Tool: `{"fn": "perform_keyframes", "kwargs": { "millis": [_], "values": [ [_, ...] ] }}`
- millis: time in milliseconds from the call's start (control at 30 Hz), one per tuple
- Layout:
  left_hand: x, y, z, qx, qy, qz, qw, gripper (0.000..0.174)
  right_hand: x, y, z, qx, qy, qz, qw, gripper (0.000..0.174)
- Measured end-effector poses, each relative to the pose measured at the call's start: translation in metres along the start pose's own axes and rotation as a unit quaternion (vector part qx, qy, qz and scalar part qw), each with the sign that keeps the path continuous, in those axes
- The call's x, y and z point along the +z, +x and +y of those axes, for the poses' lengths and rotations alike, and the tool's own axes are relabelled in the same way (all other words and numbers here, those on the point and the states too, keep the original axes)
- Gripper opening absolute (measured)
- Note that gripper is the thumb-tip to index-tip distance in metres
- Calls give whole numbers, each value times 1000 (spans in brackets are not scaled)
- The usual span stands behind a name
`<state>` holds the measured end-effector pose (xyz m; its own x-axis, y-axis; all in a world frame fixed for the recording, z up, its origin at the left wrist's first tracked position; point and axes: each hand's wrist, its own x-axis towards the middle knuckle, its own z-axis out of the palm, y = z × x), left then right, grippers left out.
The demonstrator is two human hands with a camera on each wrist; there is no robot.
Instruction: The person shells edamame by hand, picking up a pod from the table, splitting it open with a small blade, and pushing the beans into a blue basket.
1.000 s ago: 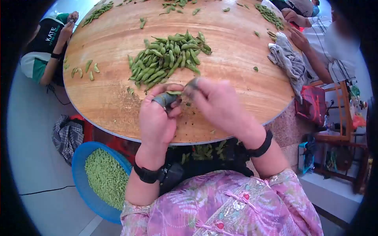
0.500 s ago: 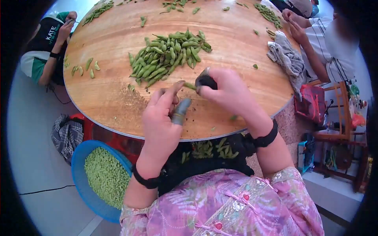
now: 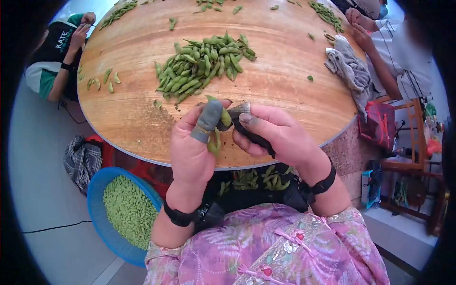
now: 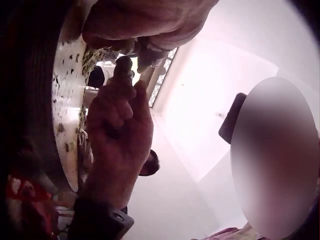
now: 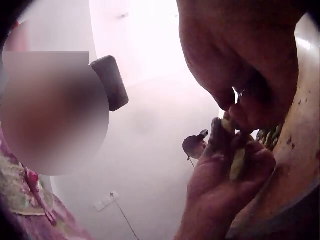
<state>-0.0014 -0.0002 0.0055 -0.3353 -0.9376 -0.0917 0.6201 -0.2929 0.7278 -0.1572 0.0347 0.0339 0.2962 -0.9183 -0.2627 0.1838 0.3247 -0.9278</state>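
Note:
Green pods lie in a pile [image 3: 199, 66] on the round wooden table [image 3: 285, 61]. My left hand [image 3: 192, 152], a grey cover on its thumb, pinches a green pod [image 3: 226, 117]; another pod [image 3: 214, 142] lies against its palm, also visible as a pod [image 5: 237, 164] in the right wrist view. Close against its fingertips is my right hand [image 3: 285, 135], fingers curled around a dark item [image 3: 256, 137], its fingertips by the pinched pod's end. Whether that item is worn or held, I cannot tell. The left wrist view shows my right hand [image 4: 122, 125] dimly.
A blue basin [image 3: 97, 209] of shelled green beans [image 3: 128, 209] stands low at the left. Loose pods [image 3: 273, 180] lie below the table's near edge. A grey cloth [image 3: 349, 69] rests at the table's right. People sit on both sides, near smaller pod piles.
My hands have come together. My left thumb has closed onto a pod, and my right hand has turned and moved slightly down, bringing its thumb across the dark item.

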Motion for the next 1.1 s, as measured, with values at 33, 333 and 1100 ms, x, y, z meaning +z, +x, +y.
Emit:
{"fn": "perform_keyframes", "kwargs": {
  "millis": [33,333,1100],
  "values": [
    [0,0,-1,-1,0,0,1000,17,-1,-1,0,6,25,-9,1000,28],
    [3,-2,-10,80,112,20,990,13,-4,-1,8,-30,-27,10,999,18],
    [-3,7,3,-100,72,-36,992,18,-10,6,4,1,-126,86,988,16]
  ]
}}
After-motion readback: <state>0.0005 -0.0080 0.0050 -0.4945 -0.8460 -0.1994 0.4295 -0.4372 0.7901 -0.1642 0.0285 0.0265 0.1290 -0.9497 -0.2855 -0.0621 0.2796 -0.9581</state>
